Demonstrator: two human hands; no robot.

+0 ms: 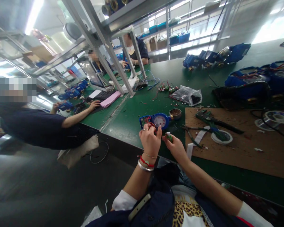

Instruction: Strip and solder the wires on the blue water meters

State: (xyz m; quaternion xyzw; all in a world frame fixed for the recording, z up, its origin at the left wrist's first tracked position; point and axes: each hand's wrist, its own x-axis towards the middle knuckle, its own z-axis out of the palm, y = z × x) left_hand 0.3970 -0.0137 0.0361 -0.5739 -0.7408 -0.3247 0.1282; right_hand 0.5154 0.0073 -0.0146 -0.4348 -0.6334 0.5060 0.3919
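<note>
A blue water meter (160, 120) with a round dial lies on the green bench in front of me. Its side housing stands open, showing a circuit board (145, 120) and thin wires. My left hand (149, 138) is closed at the near edge of the meter, its fingers pinched on the thin red wires. Just to the right, my right hand (175, 148) grips a small green battery with a white end (168, 136) between thumb and fingers. A brass pipe end of the meter points at a small round cup (175, 113) of brown grains.
Right of me, a brown board (246, 148) carries green-handled pliers (210, 121), a tape roll (221, 136) and a solder wire spool (274, 119). A plastic bag (186, 95) and several blue meters (248, 77) lie beyond. A co-worker (35, 126) sits at left; two people work farther back.
</note>
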